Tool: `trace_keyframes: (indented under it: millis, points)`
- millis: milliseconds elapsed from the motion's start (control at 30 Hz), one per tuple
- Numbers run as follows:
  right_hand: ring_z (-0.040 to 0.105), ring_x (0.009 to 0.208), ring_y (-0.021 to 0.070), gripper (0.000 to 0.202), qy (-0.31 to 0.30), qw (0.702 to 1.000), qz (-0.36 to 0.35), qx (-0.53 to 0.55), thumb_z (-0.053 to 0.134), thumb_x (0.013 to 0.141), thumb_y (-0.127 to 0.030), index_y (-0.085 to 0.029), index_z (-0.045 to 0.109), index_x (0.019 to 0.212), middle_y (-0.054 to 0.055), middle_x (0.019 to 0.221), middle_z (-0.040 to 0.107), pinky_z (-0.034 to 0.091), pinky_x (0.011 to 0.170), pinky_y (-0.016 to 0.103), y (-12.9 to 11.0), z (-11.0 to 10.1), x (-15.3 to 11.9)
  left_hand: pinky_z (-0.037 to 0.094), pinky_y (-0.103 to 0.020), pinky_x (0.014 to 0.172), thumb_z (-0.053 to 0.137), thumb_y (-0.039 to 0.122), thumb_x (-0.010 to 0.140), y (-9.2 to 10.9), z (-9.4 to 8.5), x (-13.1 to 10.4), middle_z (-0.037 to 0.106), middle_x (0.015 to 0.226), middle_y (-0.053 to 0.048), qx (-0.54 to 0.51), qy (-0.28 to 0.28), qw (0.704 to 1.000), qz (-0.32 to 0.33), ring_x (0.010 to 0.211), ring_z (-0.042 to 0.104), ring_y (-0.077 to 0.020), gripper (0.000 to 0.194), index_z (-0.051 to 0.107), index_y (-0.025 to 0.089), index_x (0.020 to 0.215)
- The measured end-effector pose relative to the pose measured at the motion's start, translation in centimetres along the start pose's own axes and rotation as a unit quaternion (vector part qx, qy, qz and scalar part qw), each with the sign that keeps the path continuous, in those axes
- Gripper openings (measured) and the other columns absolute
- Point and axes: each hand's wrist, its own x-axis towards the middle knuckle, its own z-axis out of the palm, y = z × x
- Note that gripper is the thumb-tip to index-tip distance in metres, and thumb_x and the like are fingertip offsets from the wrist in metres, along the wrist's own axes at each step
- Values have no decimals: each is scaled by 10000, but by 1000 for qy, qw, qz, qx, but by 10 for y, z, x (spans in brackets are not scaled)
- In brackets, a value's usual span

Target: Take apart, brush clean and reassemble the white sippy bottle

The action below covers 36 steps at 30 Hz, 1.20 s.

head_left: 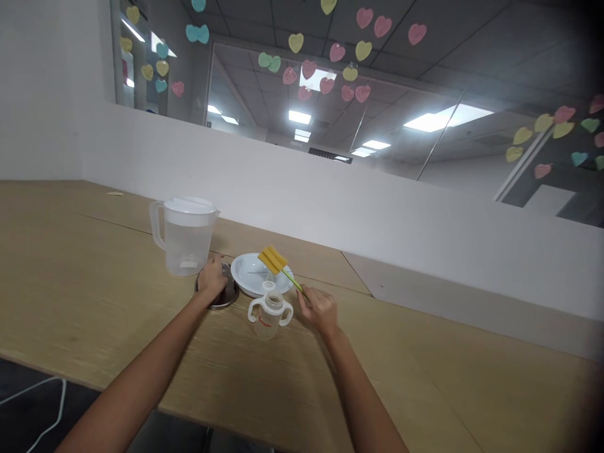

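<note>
A bottle brush [274, 259] with a yellow sponge head and a thin green handle is gripped in my right hand [319, 308]. Its head hangs over a white bowl [240, 277]. In front of the bowl stands an uncapped clear baby bottle [265, 326] with two white side handles and red lettering. Just behind the bottle's mouth is a white ring with a clear nipple [268, 285], at the bowl's near side. My left hand [213, 277] rests over a round shallow metal dish [230, 294]. Its fingers are mostly hidden, so whether they hold anything does not show.
A clear plastic pitcher [187, 242] with a white lid and liquid inside stands at the left, close behind my left hand. The wooden table [117, 283] meets a white wall and a window with heart-shaped notes. A white cable [61, 402] hangs below the table's front edge.
</note>
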Motion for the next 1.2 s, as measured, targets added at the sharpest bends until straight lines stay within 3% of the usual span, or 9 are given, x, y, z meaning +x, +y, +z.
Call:
trace_keyframes:
  millis: [300, 433, 600, 900, 1200]
  points:
    - [527, 503, 86, 197, -6, 1000, 6, 1, 478, 900, -224, -141, 638, 819, 4, 579, 614, 330, 526, 233, -1, -1, 1, 412, -258, 884, 672, 220, 709, -2, 3, 4, 552, 1229, -138, -21, -14, 999, 28, 1104, 547, -211, 651, 378, 133, 1283]
    - [532, 507, 89, 184, -5, 1000, 4, 4, 484, 896, -213, -134, 633, 823, 6, 582, 616, 328, 523, 235, -1, -1, 1, 411, -267, 890, 702, 169, 651, -3, 6, 4, 536, 1251, -163, -12, -32, 999, 36, 1134, 537, -240, 720, 377, 132, 1292]
    - [522, 500, 88, 183, -2, 1000, 3, 3, 487, 895, -215, -135, 634, 821, 4, 573, 610, 324, 525, 233, -1, -2, 1, 407, -242, 905, 608, 36, 637, -4, 5, 4, 541, 1261, -152, -1, -61, 997, 49, 1158, 526, -223, 693, 397, 131, 1290]
    - [518, 496, 88, 175, 1, 1000, 0, -1, 498, 890, -210, -132, 632, 809, 2, 567, 605, 315, 520, 237, -1, -1, 1, 432, -259, 862, 574, 46, 658, 1, -5, 0, 571, 1216, -152, 19, -64, 997, 27, 1119, 551, -227, 722, 351, 129, 1340]
    - [540, 514, 88, 193, -7, 1000, 7, 1, 484, 895, -220, -136, 640, 818, 16, 584, 621, 320, 529, 231, 0, -1, 0, 446, -273, 751, 562, 69, 655, 1, -16, 2, 625, 1110, -143, 30, -63, 997, 18, 1007, 600, -257, 528, 517, 143, 1176]
